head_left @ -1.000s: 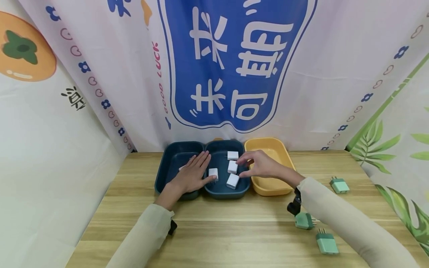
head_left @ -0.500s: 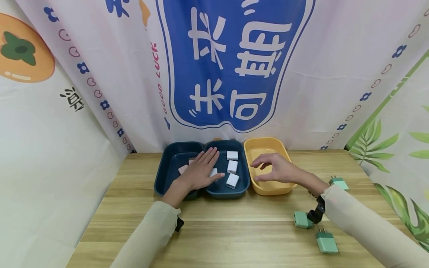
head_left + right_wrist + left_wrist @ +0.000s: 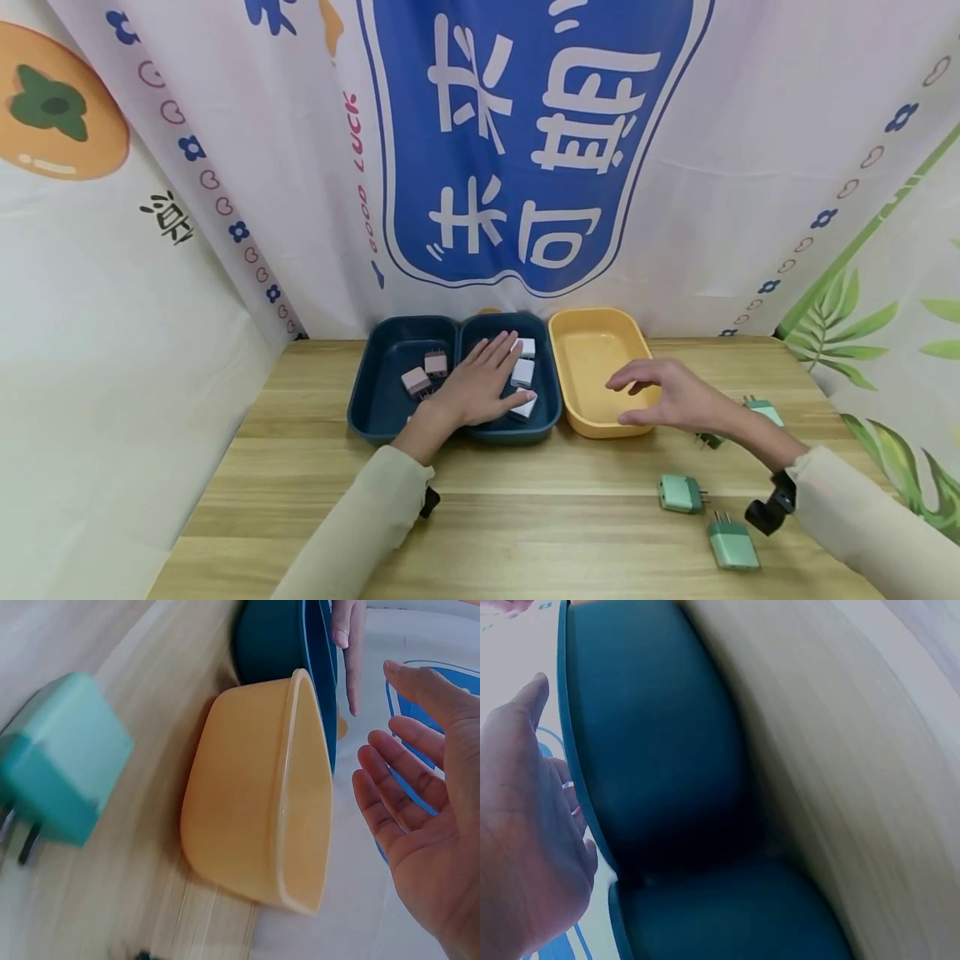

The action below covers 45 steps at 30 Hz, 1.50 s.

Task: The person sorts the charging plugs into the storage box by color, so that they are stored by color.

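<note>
Blue trays [image 3: 386, 367]: plastic by look, smooth walls, low sheen. Yellow tray [image 3: 596, 358]: smooth plastic, satin, soft highlight along rim. Green plugs [image 3: 735, 550]: plastic, smooth faces, matt to satin; prongs [image 3: 28, 845] look metal, blurred in right wrist view. White plugs [image 3: 522, 372], pink plugs [image 3: 436, 364]: plastic-looking, smooth. Bench [image 3: 525, 517]: wood-grain surface, smooth, faint sheen. Backdrop [image 3: 300, 167]: printed cloth, soft folds. Sleeves [image 3: 862, 517]: matt cloth, creased.

Head view high, forward-down; wrist views close, tilted; all share blue tray [image 3: 517, 437]
</note>
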Motion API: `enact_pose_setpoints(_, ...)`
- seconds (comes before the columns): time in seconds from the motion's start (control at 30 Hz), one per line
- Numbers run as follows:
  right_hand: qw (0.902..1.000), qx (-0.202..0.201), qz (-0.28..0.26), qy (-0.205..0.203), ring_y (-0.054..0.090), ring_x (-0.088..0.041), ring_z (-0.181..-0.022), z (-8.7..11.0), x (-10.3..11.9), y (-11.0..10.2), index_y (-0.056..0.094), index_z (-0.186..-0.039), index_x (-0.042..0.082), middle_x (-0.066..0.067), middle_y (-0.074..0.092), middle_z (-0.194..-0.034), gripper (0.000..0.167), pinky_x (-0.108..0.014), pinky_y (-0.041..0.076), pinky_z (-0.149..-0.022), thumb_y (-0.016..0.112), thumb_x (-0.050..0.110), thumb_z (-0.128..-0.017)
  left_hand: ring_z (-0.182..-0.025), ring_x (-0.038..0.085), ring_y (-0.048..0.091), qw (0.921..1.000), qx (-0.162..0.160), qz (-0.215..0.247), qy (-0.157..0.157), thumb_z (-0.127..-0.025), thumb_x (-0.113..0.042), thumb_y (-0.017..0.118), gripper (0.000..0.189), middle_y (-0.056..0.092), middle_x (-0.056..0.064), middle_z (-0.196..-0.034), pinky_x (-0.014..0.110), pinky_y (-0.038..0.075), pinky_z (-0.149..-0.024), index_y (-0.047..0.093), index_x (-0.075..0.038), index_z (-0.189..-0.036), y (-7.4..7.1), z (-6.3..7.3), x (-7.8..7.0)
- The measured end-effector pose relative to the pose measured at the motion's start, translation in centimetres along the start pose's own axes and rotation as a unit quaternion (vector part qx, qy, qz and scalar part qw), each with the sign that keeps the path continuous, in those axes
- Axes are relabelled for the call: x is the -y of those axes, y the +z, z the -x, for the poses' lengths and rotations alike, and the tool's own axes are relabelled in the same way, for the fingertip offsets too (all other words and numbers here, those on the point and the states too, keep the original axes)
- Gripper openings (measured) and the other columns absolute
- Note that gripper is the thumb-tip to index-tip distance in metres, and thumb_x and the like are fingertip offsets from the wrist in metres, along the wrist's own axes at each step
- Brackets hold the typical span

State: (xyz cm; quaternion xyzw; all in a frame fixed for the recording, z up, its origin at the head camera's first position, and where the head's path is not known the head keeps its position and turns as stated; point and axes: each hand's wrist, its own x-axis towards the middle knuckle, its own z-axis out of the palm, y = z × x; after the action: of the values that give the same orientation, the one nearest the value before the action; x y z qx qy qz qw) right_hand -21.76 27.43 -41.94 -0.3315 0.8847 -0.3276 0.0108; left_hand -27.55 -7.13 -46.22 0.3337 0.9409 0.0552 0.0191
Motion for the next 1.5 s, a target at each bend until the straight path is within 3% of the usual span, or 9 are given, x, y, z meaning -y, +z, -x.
enact_pose_setpoints(0.1, 1.0, -0.003, 0.004, 0.001, 0.069, -0.008, -0.102, 1.0, -0.4, -0.4, 0.078, -0.117, 0.016, 0.0, 0.077, -0.117, 0.036, -0.032, 0.063, -0.086, 0.092, 0.023, -0.085, -0.165, 0.022, -0.001, 1.0, 0.001, 0.002, 0.003, -0.105, -0.073, 0.035, 0.093, 0.005, 0.007, -0.179, 0.043, 0.001, -0.133, 0.011, -0.012, -0.172, 0.2, -0.6, -0.7)
enact_pose_setpoints(0.27, 0.9997, -0.011, 0.002, -0.02, 0.072, -0.011, -0.099, 2.6, -0.6, -1.0, 0.078, -0.116, 0.016, -0.004, 0.077, -0.114, 0.037, -0.037, 0.064, -0.083, 0.093, 0.019, -0.083, -0.166, 0.024, 0.002, 0.9999, -0.002, 0.008, 0.007, -0.105, -0.074, 0.034, 0.094, 0.008, 0.008, -0.179, 0.044, 0.003, -0.134, 0.014, -0.01, -0.171, 0.0, -1.4, -1.9)
enact_pose_setpoints(0.43, 0.9992, -0.003, 0.024, -0.032, 0.072, -0.015, -0.097, 4.1, -0.6, -1.2, 0.077, -0.117, 0.02, -0.002, 0.077, -0.113, 0.038, -0.029, 0.062, -0.082, 0.093, 0.019, -0.083, -0.166, 0.024, 0.003, 1.0, -0.001, 0.004, 0.002, -0.105, -0.074, 0.032, 0.094, 0.007, 0.008, -0.179, 0.045, 0.005, -0.134, 0.011, -0.011, -0.171, -0.1, -2.1, -3.1)
enact_pose_setpoints(0.77, 0.9981, 0.021, 0.03, -0.048, 0.069, -0.003, -0.1, 6.7, -1.4, -1.7, 0.077, -0.118, 0.02, 0.009, 0.076, -0.112, 0.038, -0.028, 0.062, -0.078, 0.093, 0.022, -0.084, -0.165, 0.022, 0.002, 0.9997, 0.002, 0.0, -0.023, -0.104, -0.076, 0.031, 0.096, 0.007, 0.006, -0.179, 0.045, 0.006, -0.134, 0.01, -0.011, -0.171, 0.4, -3.8, -4.9)
enact_pose_setpoints(1.0, 0.9983, 0.042, 0.015, -0.037, 0.07, -0.006, -0.098, 8.2, -2.1, -1.0, 0.077, -0.117, 0.015, -0.001, 0.078, -0.112, 0.039, -0.034, 0.063, -0.076, 0.094, 0.022, -0.082, -0.165, 0.021, -0.001, 0.9993, 0.018, 0.003, -0.032, -0.104, -0.077, 0.028, 0.096, 0.004, 0.006, -0.179, 0.045, 0.004, -0.133, 0.005, -0.013, -0.172, 1.3, -4.3, -5.5)
enact_pose_setpoints(1.27, 0.9975, 0.06, -0.006, -0.037, 0.073, -0.014, -0.097, 9.7, -3.4, 0.4, 0.076, -0.114, 0.01, -0.005, 0.078, -0.109, 0.038, -0.033, 0.063, -0.076, 0.093, 0.023, -0.083, -0.165, 0.021, 0.002, 0.9991, 0.01, -0.008, -0.04, -0.103, -0.078, 0.029, 0.097, 0.008, 0.006, -0.179, 0.045, 0.006, -0.134, 0.012, -0.011, -0.171, 1.6, -4.4, -6.3)
enact_pose_setpoints(1.5, 0.9958, 0.089, -0.014, -0.014, 0.07, -0.008, -0.098, 10.2, -3.9, 1.0, 0.076, -0.116, 0.011, 0.0, 0.076, -0.11, 0.04, -0.03, 0.062, -0.077, 0.092, 0.029, -0.084, -0.165, 0.02, 0.001, 0.9988, 0.015, -0.007, -0.045, -0.102, -0.079, 0.031, 0.099, 0.004, 0.004, -0.179, 0.044, 0.005, -0.134, 0.012, -0.012, -0.172, 2.0, -4.9, -6.8)
